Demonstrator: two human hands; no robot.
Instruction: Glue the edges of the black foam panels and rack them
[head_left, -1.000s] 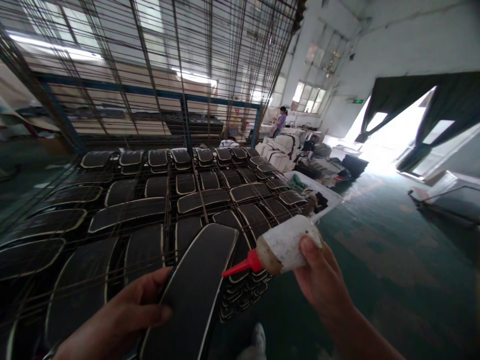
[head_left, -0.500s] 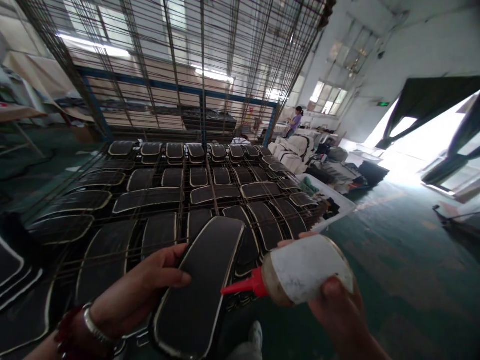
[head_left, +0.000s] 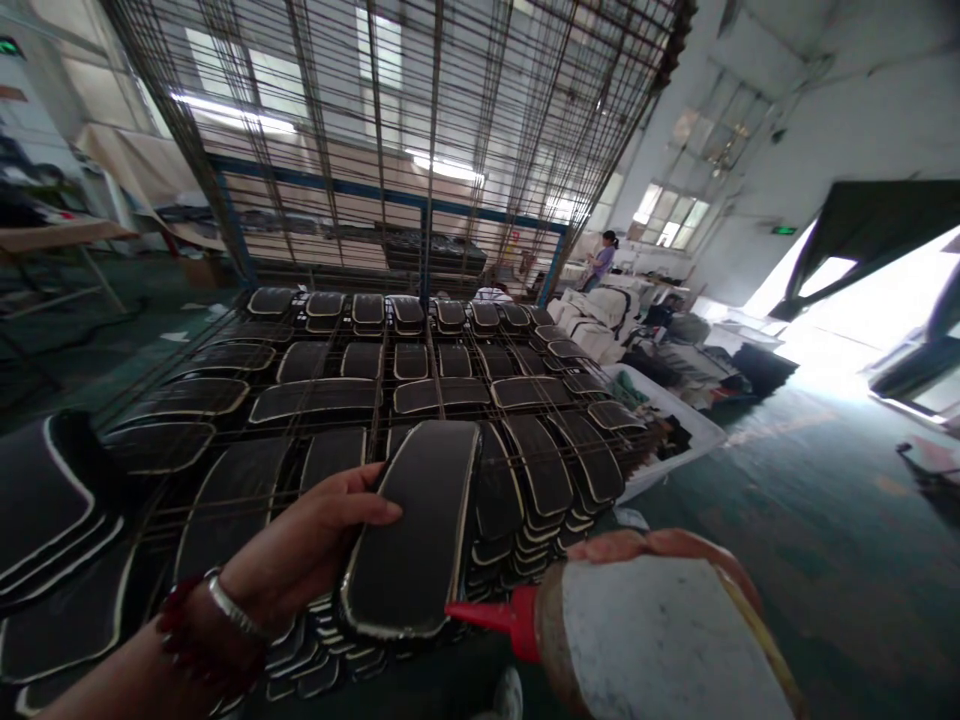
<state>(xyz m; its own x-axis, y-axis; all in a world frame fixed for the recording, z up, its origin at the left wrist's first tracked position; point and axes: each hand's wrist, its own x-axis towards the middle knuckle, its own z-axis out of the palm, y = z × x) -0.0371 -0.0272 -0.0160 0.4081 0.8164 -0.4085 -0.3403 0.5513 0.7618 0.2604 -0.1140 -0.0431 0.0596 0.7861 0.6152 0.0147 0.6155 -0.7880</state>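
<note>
A dark, rounded panel [head_left: 414, 530] with a pale line along its edge is held up in front of me. My left hand [head_left: 330, 525] grips its left side, thumb on the face, a silver bangle and red beads at the wrist. My right hand [head_left: 667, 545] is wrapped round a white-labelled bottle [head_left: 652, 630]; only its fingers show over the top. The bottle's red nozzle [head_left: 491, 613] points left, its tip at the panel's lower right edge.
Rows of similar dark panels [head_left: 311, 400] lie on a wire rack, whose raised wire shelves [head_left: 427, 120] stand behind. More panels [head_left: 45, 500] are stacked at left. A white bin [head_left: 694, 435] stands at right; farther back are white bundles [head_left: 600, 315] and a person [head_left: 602, 260].
The bottle's tip has moved down along the panel's right edge to near its bottom corner. The panel is more upright, and the bottle body is lower and closer to the camera.
</note>
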